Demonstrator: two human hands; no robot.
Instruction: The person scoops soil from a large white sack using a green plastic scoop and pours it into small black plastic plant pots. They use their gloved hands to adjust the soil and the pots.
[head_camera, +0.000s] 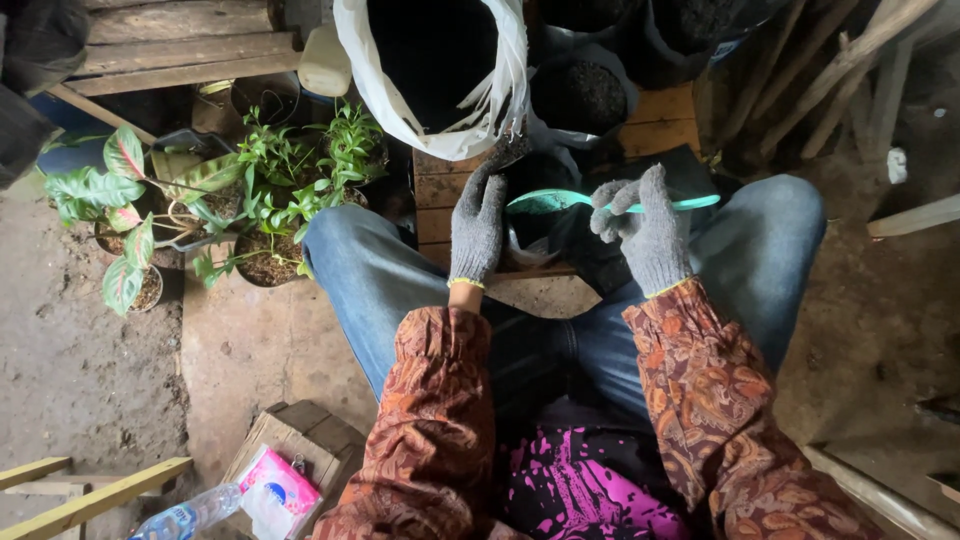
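Two gloved hands — left hand, right hand — dirt floor (dim).

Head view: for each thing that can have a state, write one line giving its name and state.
Left hand: gloved, gripping the black pot's rim.
Right hand: gloved, holding the green trowel.
Green trowel: level over the pot.
Black pot: upright, open.
White sack: open, dark inside.
Potted plants: upright, leafy.
Water bottle: lying down.

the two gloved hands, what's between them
In the head view, a small black pot sits between the left hand and right hand, under the green trowel.
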